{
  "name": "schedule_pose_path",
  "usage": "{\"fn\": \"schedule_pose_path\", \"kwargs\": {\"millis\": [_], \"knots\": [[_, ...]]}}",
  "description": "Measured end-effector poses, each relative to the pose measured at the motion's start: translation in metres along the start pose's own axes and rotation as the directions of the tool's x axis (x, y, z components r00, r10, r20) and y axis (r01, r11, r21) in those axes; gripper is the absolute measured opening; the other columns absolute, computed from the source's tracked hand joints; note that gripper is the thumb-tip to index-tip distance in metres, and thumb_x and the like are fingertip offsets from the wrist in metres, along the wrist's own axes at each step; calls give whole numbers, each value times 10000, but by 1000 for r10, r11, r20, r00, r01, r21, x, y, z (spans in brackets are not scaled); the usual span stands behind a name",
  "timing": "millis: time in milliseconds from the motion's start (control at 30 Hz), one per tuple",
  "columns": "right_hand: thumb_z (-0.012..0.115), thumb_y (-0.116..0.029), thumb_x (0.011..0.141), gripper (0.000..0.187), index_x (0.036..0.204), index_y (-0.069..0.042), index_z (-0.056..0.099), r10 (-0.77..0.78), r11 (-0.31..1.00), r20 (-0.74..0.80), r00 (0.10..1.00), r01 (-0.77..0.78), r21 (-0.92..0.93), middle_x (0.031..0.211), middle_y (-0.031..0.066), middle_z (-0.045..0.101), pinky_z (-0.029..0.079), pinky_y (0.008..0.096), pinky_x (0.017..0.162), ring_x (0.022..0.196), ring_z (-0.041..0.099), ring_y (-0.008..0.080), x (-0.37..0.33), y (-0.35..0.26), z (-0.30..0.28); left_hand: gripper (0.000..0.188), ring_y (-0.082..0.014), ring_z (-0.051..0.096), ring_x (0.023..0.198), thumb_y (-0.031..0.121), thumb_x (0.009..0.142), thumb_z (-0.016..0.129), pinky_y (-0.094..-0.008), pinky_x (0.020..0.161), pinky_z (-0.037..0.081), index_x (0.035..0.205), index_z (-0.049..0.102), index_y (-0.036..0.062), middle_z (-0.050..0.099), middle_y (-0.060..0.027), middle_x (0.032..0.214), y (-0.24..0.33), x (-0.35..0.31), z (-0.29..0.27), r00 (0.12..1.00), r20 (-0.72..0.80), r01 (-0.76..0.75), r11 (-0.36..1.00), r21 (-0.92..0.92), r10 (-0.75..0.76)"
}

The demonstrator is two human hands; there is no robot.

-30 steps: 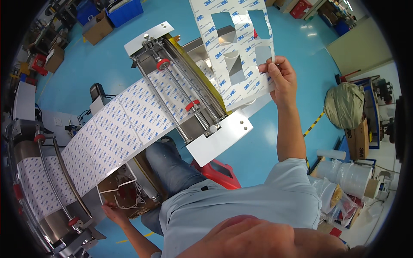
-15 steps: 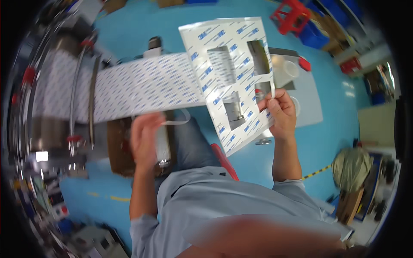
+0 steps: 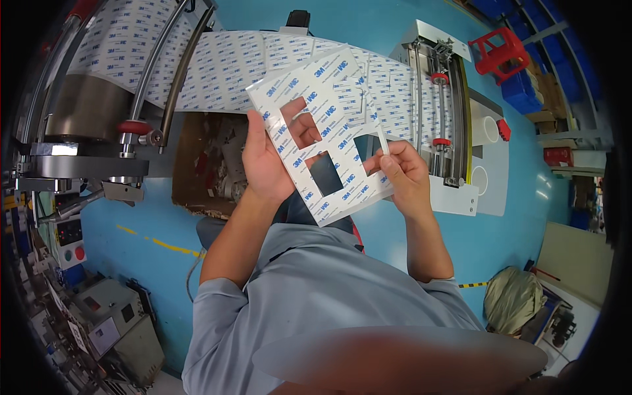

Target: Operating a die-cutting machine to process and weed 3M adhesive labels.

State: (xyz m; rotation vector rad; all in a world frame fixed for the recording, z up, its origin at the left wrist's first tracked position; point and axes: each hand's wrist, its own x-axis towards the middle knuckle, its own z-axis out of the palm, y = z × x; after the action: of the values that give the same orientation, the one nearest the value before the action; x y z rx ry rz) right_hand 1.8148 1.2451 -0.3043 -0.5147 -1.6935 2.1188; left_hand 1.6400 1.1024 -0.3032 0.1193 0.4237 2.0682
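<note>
Flat white rectangular sheet w/ blue repeat print & rectangular cutouts (image 3: 334, 141) is held up, tilted, in front of the grey short-sleeved shirt (image 3: 316, 276), btwn both hands. L hand (image 3: 268, 168) is at its L edge, thumb upright beside the edge, fingers behind, some visible thru upper-L cutout; can't tell if thumb presses on it. R hand (image 3: 408, 174) has a narrow pinch, thumb vs. fingers, on the thin strip at the sheet's R edge, fingertips partly visible thru the R cutout. Behind/beyond it, long white web w/ same type of blue print (image 3: 230, 72) runs from the big steel roller (image 3: 89, 108) on L to the white-ended metal roller frame w/ red rings (image 3: 454, 197) on R. Under the web, near L hand: brown open cardboard box (image 3: 184, 178) w/ scraps inside. Past the R frame, white round hollow item (image 3: 488, 130) on a pale surface. Far upper R: red plastic stool (image 3: 500, 56) on the glossy blue floor (image 3: 145, 210). Lower R: khaki wrinkled covered bundle (image 3: 513, 299), well apart from hands.
</note>
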Motion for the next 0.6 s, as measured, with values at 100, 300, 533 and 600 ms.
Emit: {"fn": "schedule_pose_path", "kwargs": {"millis": [100, 300, 533, 600], "knots": [[494, -128, 958, 138, 1031, -13, 516, 16, 1000, 44, 999, -17, 18, 919, 115, 673, 499, 234, 710, 803, 633, 110, 4, 0, 3, 685, -225, 550, 873, 580, 954, 238, -319, 653, 454, 1246, 520, 28, 591, -139, 1044, 4, 3, -13, 1000, 1, -25, 998, 49, 25], [529, -127, 940, 235, 1140, -8, 493, 146, 989, 121, 982, -149, 12, 924, 104, 670, 492, 231, 715, 813, 625, 106, 15, -1, 12, 627, -157, 473, 681, 551, 965, 262, -283, 547, 393, 1057, 583, 20, 550, -57, 789, 14, 0, -22, 993, 50, -104, 994, 26, 103], [625, -24, 854, 387, 1203, 4, 460, 178, 982, 181, 967, -185, 26, 926, 98, 659, 508, 234, 689, 793, 628, 110, 20, 6, 24, 572, -136, 443, 631, 547, 964, 296, -237, 468, 397, 1002, 552, 36, 474, -44, 757, 18, -6, -19, 993, 26, -120, 975, 189, 118], [637, -5, 836, 405, 1201, 4, 462, 204, 976, 195, 959, -215, 37, 915, 96, 659, 508, 234, 689, 786, 627, 109, 21, 5, 29, 600, -124, 436, 608, 570, 955, 287, -214, 446, 380, 1022, 547, 33, 468, -34, 746, 17, -10, -16, 992, 15, -126, 967, 223, 126]]}}
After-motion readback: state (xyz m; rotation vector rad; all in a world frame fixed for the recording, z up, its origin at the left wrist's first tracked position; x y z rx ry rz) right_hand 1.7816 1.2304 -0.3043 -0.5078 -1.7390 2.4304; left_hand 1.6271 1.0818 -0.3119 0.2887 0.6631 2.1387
